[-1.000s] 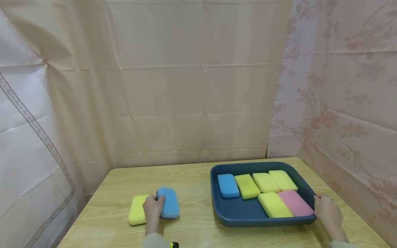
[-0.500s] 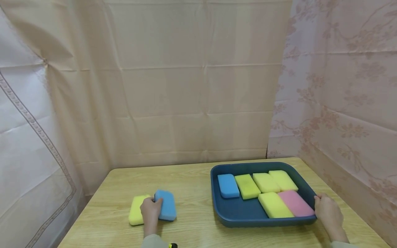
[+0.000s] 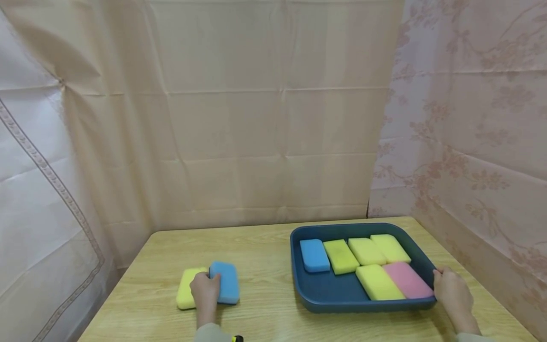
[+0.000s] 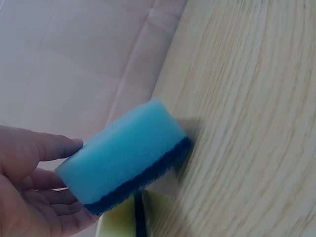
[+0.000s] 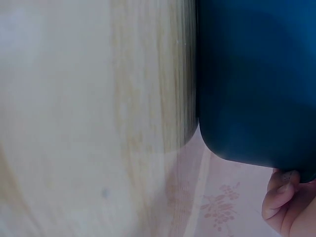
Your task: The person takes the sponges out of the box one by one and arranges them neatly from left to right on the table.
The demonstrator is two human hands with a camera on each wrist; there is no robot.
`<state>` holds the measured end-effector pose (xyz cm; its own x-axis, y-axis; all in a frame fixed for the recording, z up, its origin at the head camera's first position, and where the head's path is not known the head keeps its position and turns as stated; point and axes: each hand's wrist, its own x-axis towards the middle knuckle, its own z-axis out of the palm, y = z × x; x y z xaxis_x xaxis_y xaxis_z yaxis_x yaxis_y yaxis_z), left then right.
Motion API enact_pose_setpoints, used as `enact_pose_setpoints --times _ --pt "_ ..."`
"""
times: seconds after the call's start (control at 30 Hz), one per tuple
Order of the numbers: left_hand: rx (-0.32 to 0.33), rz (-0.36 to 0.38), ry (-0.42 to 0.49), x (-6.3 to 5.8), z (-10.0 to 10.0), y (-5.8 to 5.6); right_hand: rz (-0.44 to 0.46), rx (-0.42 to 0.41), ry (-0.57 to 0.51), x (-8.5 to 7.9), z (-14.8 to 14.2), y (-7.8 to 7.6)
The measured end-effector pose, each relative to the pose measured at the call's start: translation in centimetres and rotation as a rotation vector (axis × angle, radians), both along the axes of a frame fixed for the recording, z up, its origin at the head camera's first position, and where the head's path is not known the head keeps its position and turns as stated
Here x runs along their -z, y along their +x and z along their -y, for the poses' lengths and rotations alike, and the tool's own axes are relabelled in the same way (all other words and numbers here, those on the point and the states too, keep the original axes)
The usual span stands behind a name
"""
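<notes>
My left hand (image 3: 205, 292) pinches a blue sponge (image 3: 228, 284) by its left edge, thumb on the blue foam and fingers underneath. In the left wrist view this sponge (image 4: 123, 153) is tilted over the table, and its dark scouring layer faces down. Just beside and partly behind the hand lies a yellow sponge (image 3: 184, 294). On the right, my right hand (image 3: 454, 295) grips the rim of a dark blue tray (image 3: 331, 289) at its near right corner. The right wrist view has the tray's outer side (image 5: 256, 89) with the fingers curled at its edge.
Inside the tray sit a blue sponge (image 3: 314, 256), a pink sponge (image 3: 408, 280) and several yellow ones, among them a near one (image 3: 378, 283). The wooden table (image 3: 265, 256) runs back to a beige cloth (image 3: 256, 142). A flowered cloth (image 3: 478, 142) hangs along the right side.
My left hand has moved slightly left with the blue sponge, bringing it nearer the yellow one on the table. The right hand and tray stay in place.
</notes>
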<state>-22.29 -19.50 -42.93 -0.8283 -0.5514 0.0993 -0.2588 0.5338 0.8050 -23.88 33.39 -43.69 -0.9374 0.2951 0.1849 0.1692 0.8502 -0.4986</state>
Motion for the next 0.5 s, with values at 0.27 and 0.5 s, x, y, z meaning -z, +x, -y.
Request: enact_pose_setpoints --times 0.27,0.5 --pt "-0.016 -0.044 -0.076 -0.44 0.11 0.33 -0.025 0.009 -0.002 0.15 -0.01 0.0" --pt "-0.035 -0.025 -0.08 -0.25 0.0 0.38 0.007 0.012 -0.01 0.05 0.01 0.01"
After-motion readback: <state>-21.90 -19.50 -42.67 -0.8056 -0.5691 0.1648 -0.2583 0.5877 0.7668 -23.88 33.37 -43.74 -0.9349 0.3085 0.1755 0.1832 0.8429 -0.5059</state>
